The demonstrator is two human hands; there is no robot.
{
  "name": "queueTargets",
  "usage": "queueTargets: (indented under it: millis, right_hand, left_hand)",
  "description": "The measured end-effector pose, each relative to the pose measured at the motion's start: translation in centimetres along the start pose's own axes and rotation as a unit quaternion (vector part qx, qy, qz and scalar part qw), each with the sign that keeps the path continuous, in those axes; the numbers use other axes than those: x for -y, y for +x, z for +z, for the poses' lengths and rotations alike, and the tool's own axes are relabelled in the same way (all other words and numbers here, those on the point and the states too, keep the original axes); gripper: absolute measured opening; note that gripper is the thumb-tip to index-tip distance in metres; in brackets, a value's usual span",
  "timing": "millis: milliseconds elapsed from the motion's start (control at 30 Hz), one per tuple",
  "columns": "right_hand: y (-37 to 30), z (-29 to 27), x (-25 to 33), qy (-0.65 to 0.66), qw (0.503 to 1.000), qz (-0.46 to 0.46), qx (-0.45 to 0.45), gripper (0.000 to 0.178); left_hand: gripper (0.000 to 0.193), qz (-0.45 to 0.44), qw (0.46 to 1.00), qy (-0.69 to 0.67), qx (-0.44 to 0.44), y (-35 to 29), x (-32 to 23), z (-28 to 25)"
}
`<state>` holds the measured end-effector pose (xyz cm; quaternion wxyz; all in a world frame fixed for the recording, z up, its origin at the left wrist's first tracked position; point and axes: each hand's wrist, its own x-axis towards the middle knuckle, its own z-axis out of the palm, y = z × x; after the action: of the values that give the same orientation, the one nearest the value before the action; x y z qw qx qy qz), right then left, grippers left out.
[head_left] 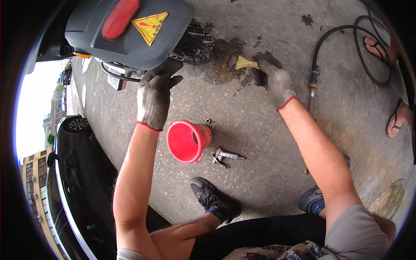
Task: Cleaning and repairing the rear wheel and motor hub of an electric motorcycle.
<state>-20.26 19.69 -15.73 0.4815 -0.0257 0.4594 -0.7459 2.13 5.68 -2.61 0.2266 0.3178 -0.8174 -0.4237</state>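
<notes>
My right hand (pixel 277 84), in a grey-and-white knit glove with dark fingertips and a red cuff, is closed on a brush with a flat yellowish handle (pixel 246 63). The brush's far end is over wet, dark ground beside a black tyre (pixel 195 45) streaked with white suds. My left hand (pixel 155 97), gloved alike, is at the lower edge of a dark grey vehicle tail piece (pixel 151 54). Its thumb stands apart from the fingers, and nothing shows between them. The tail piece carries a red reflector (pixel 120 19) and a yellow warning triangle (pixel 150 27).
A red bucket (pixel 184 142) stands between my arms, with a spray gun (pixel 226 156) and a small metal fitting (pixel 209 121) beside it. A black hose (pixel 323 41) with a metal wand loops at right, near another person's sandalled feet (pixel 401 119). A black car (pixel 82 173) is at left.
</notes>
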Motion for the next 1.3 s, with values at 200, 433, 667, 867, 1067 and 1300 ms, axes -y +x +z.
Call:
queueTargets:
  millis: [200,433,667,867,1067,1300]
  right_hand:
    - [1.0,4.3,8.9,-0.082,0.972,-0.156,0.158,0.026]
    - [3.2,2.5,5.5,0.144,0.969,-0.066,0.188,0.023]
    - [0.5,2.8,2.7,-0.051,0.998,-0.037,0.025,0.02]
    - [-6.3,4.6,5.8,0.004,0.978,-0.139,0.157,0.016]
    - [-5.1,3.2,3.3,-0.341,0.796,-0.455,0.207,0.018]
    - [-5.7,3.5,3.8,-0.215,0.945,-0.222,0.112,0.019]
  left_hand:
    - [0.038,-0.048,0.996,0.053,0.055,-0.1,0.5,0.6]
    - [0.036,-0.1,0.995,0.001,0.028,0.4,-0.4,1.0]
    - [0.04,-0.182,0.965,-0.182,-0.04,0.6,-0.7,1.6]
    - [0.037,-0.154,0.982,-0.111,-0.023,0.4,-0.3,0.5]
    - [0.034,-0.143,0.974,-0.169,-0.05,0.8,-1.0,0.4]
    - [0.041,-0.12,0.974,-0.186,-0.055,0.7,-1.1,0.0]
